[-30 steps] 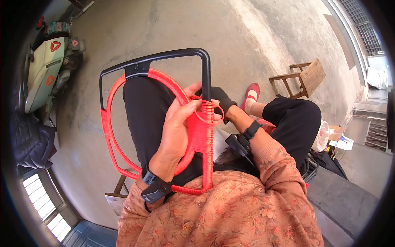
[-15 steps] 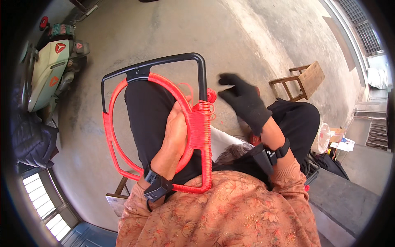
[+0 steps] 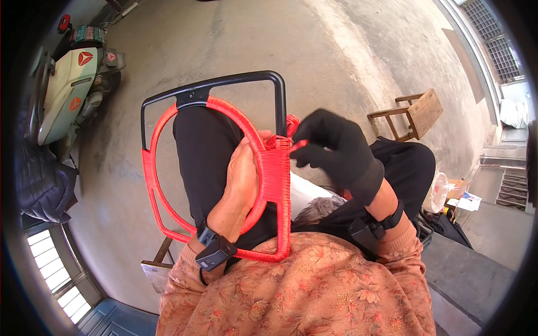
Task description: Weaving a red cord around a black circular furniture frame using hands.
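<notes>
A rectangular frame with an inner ring (image 3: 276, 179) rests over my left thigh. Its far end is bare black; tight red cord wraps the sides, the near end and most of the ring. My bare left hand (image 3: 241, 176) reaches under the ring and grips its right side, the fingertips partly hidden behind the wrapping. Just right of the frame, my right hand (image 3: 344, 157), in a black glove, pinches a red cord (image 3: 300, 147) between thumb and fingers. Behind the frame's right bar hangs a loose bundle of the same cord (image 3: 292, 124).
A small wooden stool (image 3: 417, 115) stands on the concrete floor at the right. To the left are a pale scooter (image 3: 67, 92) and a dark padded jacket (image 3: 47, 187). A grey ledge (image 3: 468, 274) runs along the lower right, near a bag and papers.
My right hand has come left and nearer to the frame, and its fingers have closed on the red cord. My left hand keeps its grip; the frame has barely shifted.
</notes>
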Tool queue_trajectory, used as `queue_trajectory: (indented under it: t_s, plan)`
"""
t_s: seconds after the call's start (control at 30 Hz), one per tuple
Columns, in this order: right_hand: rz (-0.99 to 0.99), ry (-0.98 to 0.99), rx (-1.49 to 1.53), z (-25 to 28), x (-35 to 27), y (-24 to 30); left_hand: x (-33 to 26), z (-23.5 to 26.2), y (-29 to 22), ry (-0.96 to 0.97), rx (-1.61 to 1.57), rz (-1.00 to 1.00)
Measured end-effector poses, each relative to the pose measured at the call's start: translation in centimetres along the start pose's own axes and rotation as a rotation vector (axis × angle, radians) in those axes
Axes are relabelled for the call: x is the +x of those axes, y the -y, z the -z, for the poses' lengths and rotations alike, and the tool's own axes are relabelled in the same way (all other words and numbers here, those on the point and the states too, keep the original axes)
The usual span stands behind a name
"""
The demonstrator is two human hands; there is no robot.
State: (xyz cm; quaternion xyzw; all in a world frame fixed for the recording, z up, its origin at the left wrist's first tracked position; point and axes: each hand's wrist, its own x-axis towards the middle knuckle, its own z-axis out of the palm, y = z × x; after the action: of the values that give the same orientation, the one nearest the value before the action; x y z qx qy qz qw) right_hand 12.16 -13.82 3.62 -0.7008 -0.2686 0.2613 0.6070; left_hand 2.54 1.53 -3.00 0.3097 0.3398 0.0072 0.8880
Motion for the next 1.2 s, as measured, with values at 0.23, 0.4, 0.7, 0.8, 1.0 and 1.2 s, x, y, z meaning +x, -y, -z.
queue_trajectory:
  t_s: [0.23, 0.4, 0.7, 0.8, 1.0, 1.2]
  plan:
    - [-0.270, -0.166, 0.702, 2.3, 2.1, -1.8, 0.4, 0.0, -0.1, 0.213, -0.114, 0.015]
    - [-0.438, -0.139, 0.399, 2.7, 3.1, -5.4, 0.6, 0.1, -0.5, 0.249, -0.003, 0.189]
    - [-0.306, -0.227, 0.445, 4.2, 1.3, -6.4, 0.9, 0.1, -0.1, 0.261, 0.000, 0.151]
    - [-0.251, -0.177, 0.070, 3.9, 0.5, -6.3, 0.9, 0.1, 0.0, 0.280, -0.020, 0.132]
    - [-0.269, -0.284, 0.157, 2.6, 0.7, -5.0, 0.8, 0.1, 0.1, 0.276, -0.030, 0.115]
    - [-0.366, -0.257, -0.615, 2.7, 1.3, -3.5, 0.9, 0.6, 0.3, 0.298, -0.053, 0.110]
